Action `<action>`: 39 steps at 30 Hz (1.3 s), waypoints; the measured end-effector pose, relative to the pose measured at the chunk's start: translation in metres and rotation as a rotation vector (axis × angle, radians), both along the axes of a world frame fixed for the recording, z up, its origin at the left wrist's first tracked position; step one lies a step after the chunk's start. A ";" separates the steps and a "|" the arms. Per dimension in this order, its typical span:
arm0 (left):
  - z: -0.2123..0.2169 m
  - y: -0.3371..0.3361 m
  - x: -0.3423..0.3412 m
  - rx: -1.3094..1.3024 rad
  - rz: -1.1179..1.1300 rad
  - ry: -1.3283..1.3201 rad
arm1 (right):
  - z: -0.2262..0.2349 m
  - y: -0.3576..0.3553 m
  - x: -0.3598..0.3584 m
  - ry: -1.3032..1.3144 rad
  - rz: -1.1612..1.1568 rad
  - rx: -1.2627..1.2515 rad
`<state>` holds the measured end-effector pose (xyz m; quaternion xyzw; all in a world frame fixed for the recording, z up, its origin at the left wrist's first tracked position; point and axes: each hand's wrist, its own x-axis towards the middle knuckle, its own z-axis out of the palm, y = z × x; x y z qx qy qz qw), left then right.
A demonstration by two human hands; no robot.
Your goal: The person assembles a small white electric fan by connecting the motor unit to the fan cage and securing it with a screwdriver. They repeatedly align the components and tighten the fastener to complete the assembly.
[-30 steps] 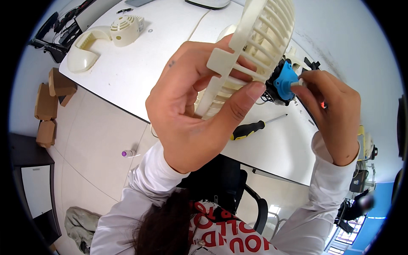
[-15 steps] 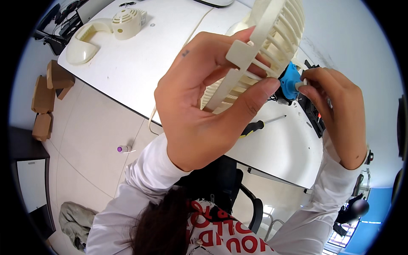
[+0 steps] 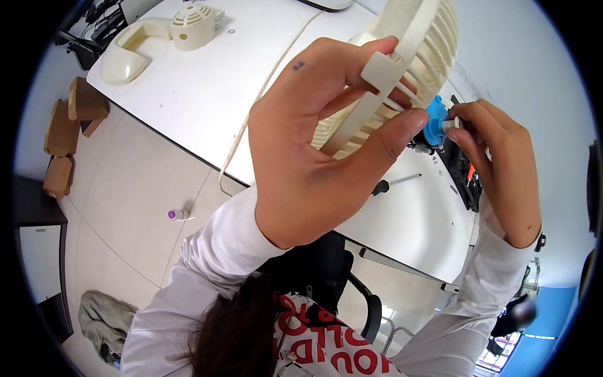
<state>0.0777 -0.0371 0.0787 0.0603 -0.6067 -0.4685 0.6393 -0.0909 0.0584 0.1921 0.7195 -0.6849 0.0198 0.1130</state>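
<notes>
My left hand is closed round the edge of a cream plastic fan guard, its thumb pressed on the slats. The guard is tilted up above the table. Behind it a blue motor part shows, with a dark piece under it, partly hidden by the slats and my thumb. At its right side, my right hand pinches a small whitish knob-like piece between thumb and fingers. The piece seems to touch the blue part; whether it is fixed there I cannot tell.
A screwdriver lies on the white table. At the far left are a curved cream stand and a vented cream housing. A cream cable hangs over the front edge. A black tray lies by my right hand.
My left hand and the fan guard have shifted slightly right in view. More of the whitish piece shows between my right fingers. Both grips stay the same.
</notes>
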 end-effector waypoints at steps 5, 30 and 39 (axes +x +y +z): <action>0.001 0.000 0.001 0.012 0.012 -0.003 | 0.003 -0.002 0.000 -0.067 0.138 -0.040; -0.002 0.001 0.000 0.037 0.006 0.038 | -0.019 -0.010 -0.003 -0.008 -0.060 -0.011; -0.002 -0.002 0.004 0.021 0.010 0.009 | -0.017 -0.016 -0.016 -0.211 0.115 0.083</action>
